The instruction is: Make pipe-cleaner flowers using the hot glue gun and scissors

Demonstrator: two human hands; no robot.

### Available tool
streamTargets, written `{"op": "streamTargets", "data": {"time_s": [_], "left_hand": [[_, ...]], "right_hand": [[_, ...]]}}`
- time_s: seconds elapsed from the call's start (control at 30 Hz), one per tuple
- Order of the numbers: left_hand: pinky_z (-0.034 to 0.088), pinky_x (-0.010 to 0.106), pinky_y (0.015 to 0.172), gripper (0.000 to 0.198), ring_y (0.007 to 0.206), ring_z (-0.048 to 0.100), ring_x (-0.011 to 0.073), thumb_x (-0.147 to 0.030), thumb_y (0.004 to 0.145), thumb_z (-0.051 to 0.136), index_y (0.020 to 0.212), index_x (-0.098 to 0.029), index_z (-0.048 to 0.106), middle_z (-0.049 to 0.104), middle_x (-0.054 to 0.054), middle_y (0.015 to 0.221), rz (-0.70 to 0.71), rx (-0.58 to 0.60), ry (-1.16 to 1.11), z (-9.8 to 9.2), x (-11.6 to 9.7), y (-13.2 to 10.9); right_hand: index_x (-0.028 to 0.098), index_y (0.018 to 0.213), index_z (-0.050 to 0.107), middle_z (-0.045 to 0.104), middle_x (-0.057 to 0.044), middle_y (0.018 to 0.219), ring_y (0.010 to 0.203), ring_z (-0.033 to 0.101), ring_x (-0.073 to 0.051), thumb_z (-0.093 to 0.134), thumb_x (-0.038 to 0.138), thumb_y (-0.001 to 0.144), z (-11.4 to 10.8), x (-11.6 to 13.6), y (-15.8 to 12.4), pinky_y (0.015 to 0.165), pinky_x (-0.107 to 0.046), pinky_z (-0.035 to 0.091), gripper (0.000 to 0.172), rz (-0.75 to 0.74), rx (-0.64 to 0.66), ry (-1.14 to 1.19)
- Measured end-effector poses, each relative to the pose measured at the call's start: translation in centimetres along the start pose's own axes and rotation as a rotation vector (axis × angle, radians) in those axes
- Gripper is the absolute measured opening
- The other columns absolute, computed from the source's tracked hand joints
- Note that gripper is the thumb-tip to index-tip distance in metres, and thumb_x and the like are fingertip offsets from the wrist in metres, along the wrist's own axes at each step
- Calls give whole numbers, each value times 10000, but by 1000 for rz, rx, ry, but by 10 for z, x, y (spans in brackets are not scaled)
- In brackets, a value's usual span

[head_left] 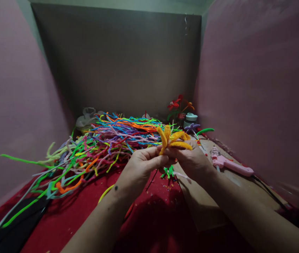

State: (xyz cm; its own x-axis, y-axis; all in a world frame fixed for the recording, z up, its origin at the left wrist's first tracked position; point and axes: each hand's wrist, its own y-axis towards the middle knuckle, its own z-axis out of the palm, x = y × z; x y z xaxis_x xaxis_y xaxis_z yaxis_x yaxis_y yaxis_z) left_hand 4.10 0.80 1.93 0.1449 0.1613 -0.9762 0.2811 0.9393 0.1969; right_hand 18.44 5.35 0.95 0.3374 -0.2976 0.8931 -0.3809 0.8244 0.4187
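Observation:
Between my two hands is a yellow-orange flower (167, 135) made of fuzzy pipe cleaners, its petals spread upward and to the right. My left hand (145, 165) pinches the flower's base from the left, thumb and fingers closed. From the right, my right hand (191, 160) is closed on the base too, its fingertips close to the left ones. A thin dark stem (152, 180) slants down below the hands. Just under them lies a small bunch of green pipe cleaner pieces (168, 172). My fingers partly hide the flower's underside.
A large heap of colourful pipe cleaners (118, 135) covers the back left of the red cloth (86, 218). On the right, a pink glue gun (231, 165) with a black cord rests on a brown board (204, 211). Behind stand a lidded jar (191, 119) and red flowers (175, 103).

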Motion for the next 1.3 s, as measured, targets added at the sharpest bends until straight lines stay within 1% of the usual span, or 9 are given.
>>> {"op": "streamTargets", "data": {"time_s": [0.17, 0.33, 0.53, 0.77, 1.0, 1.07, 1.17, 1.23, 1.3], "left_hand": [[449, 254, 568, 261, 557, 532, 111, -335, 845, 553, 737, -119, 653, 577, 28, 655, -37, 91, -193, -1, 9, 3], [350, 201, 431, 234, 437, 438, 69, -321, 851, 548, 748, -122, 616, 475, -16, 565, -109, 118, -324, 1, 10, 4], [196, 178, 421, 177, 422, 318, 37, -276, 834, 570, 743, -125, 572, 407, -36, 539, -186, 119, -438, 1, 8, 2], [161, 205, 425, 165, 407, 257, 45, -254, 818, 546, 712, -127, 539, 360, -45, 503, -221, 104, -458, 1, 9, 2], [142, 188, 416, 223, 413, 231, 36, -283, 748, 650, 670, -136, 502, 333, -60, 491, -192, 52, -457, 3, 9, 1], [140, 181, 411, 247, 413, 216, 31, -302, 750, 661, 659, -134, 504, 315, -67, 491, -156, 21, -457, 2, 9, 2], [158, 182, 412, 263, 422, 217, 34, -323, 786, 635, 650, -131, 518, 289, -68, 498, -46, -53, -468, -3, 6, 3], [182, 184, 419, 254, 432, 236, 39, -312, 808, 612, 651, -132, 528, 302, -60, 512, 27, -118, -493, -7, 3, 4], [202, 184, 422, 254, 439, 257, 40, -294, 815, 604, 638, -132, 522, 331, -51, 529, 60, -174, -521, -10, 2, 5]], "right_hand": [[190, 742, 704, 598, 15, 573, 471, 536, -111, 697, 314, 724, -6, 0, 1, 490, -274, 480, 126, 34, 147, 107], [163, 584, 644, 544, 29, 528, 483, 489, -86, 739, 295, 669, -9, 1, 3, 474, -229, 405, 183, 22, 128, 77], [150, 615, 631, 536, 37, 572, 517, 446, -71, 734, 242, 664, -11, -4, 5, 499, -228, 355, 147, 29, 107, 48], [164, 522, 588, 468, 59, 517, 480, 383, -58, 735, 217, 640, -5, 4, 3, 484, -219, 358, 196, 37, 100, -3], [165, 537, 600, 542, 24, 558, 512, 433, -80, 708, 324, 698, -4, -8, 6, 488, -234, 367, 251, 6, 114, -35], [150, 594, 633, 553, 25, 579, 521, 435, -71, 717, 336, 694, -4, -8, 6, 499, -225, 362, 227, 51, 147, 22], [166, 857, 711, 579, 33, 627, 538, 455, -57, 717, 306, 699, -13, 4, 4, 537, -213, 378, 211, 147, 192, 20], [181, 1010, 699, 595, 30, 629, 531, 476, -60, 708, 285, 704, -30, 17, 6, 545, -217, 392, 324, 168, 111, -101], [156, 1009, 701, 598, 18, 605, 495, 473, -70, 681, 292, 720, -53, 29, 14, 503, -222, 384, 319, 148, -53, -291]]}}
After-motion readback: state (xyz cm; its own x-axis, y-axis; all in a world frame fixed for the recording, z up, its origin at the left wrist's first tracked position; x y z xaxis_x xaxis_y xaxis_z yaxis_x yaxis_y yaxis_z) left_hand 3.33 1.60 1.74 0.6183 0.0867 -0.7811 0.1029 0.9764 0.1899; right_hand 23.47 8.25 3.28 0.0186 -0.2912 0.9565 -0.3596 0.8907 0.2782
